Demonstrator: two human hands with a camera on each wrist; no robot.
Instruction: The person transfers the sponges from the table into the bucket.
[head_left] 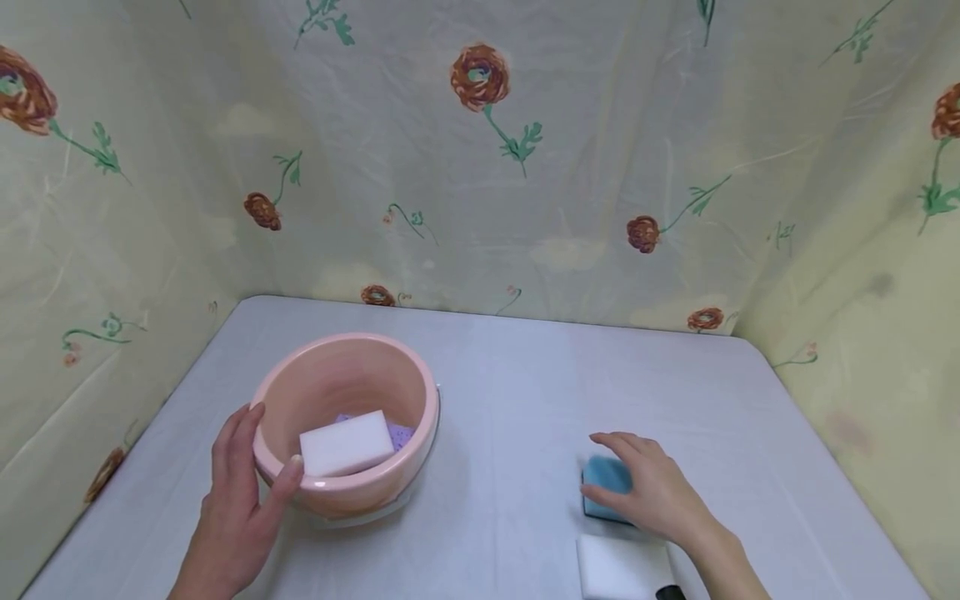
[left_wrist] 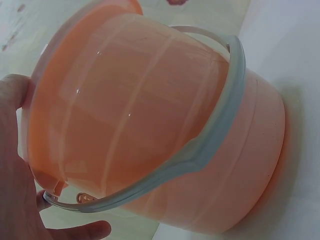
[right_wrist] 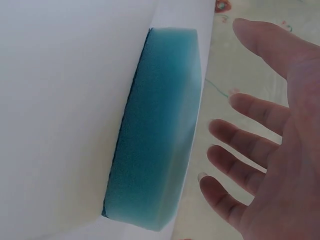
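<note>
Currently my right hand [head_left: 658,493] hovers at a blue sponge [head_left: 606,475] on the white tabletop [head_left: 510,417]; fingers and thumb spread and loosely bent, grasping nothing. Right wrist view shows a gap between fingertips and foam, so no contact there. Sponge sits on its thin dark layer; in that view its long axis runs across my hand, thumb side to little-finger side, with the broad side facing my fingers. From the head its far right end hides under my palm. Right hand is by far the nearer. Left hand [head_left: 242,492] is well apart, gripping the near left rim of a pink bucket [head_left: 352,367], thumb and fingers spread along it. Inside the bucket: a white block [head_left: 347,444] tilted over a purple sponge [head_left: 402,435]. Just nearer me than the blue one lies a white slab [head_left: 618,568].
</note>
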